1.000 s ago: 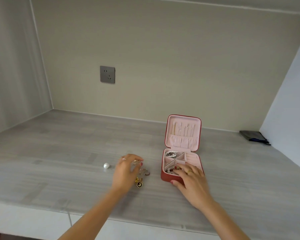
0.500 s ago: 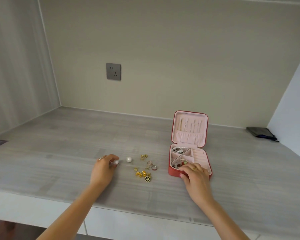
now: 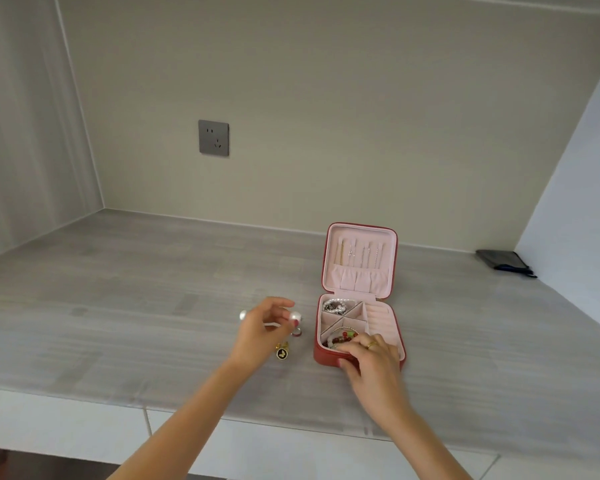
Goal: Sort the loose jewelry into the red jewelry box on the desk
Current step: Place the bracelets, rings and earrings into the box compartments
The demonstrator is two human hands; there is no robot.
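Now the left hand (image 3: 262, 327) hovers with fingers curled over a pearl (image 3: 296, 317), its grip unclear; right hand (image 3: 369, 355) steadies the red jewelry box (image 3: 326, 356), fingers relaxed. Pearl's likely light, slippery, best pinched across its middle.

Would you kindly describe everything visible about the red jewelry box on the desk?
The red jewelry box is small, square and round-cornered, with a pale pink, soft-looking lining. It sits open on the grey desk, its lid upright with thin chains hanging above a gathered pocket. The base has angled compartments, one holding pearly pieces, one coloured beads, and ring rolls on the right. The right hand rests on its near edge, its fingers at the beads.
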